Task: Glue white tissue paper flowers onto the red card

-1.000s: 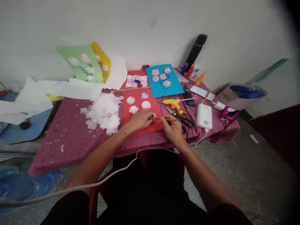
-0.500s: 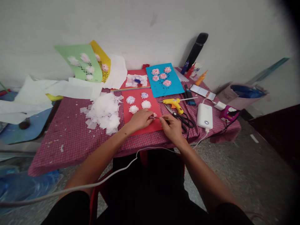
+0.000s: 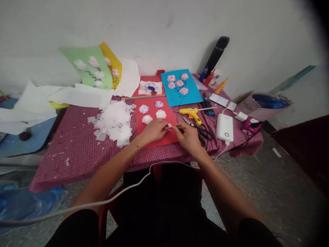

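Observation:
On a red sheet of card (image 3: pixel 168 140), my left hand (image 3: pixel 155 131) has its fingers closed at the edge of a small white paper flower (image 3: pixel 169 126). From the other side, my right hand (image 3: pixel 189 138) pinches a thin wooden stick (image 3: pixel 182 127), its tip close to that flower. Whether the stick touches the paper is too small to tell. Several ruffled paper flowers (image 3: pixel 160 114) sit higher on the card, some with purple flecks. A heap of white tissue squares (image 3: pixel 115 118) lies left of the card.
Right of the card are a yellow glue gun (image 3: pixel 190 112), black-handled scissors (image 3: pixel 204 132), a white power bank (image 3: pixel 224 127) and a phone (image 3: pixel 222 101). Behind lie a paint-stained tissue (image 3: pixel 150 88) and a blue flower card (image 3: pixel 181 87). A white cable (image 3: pixel 138 183) crosses before me.
My right hand has shifted slightly left, bringing the stick closer to the flower. My left hand stays at the flower.

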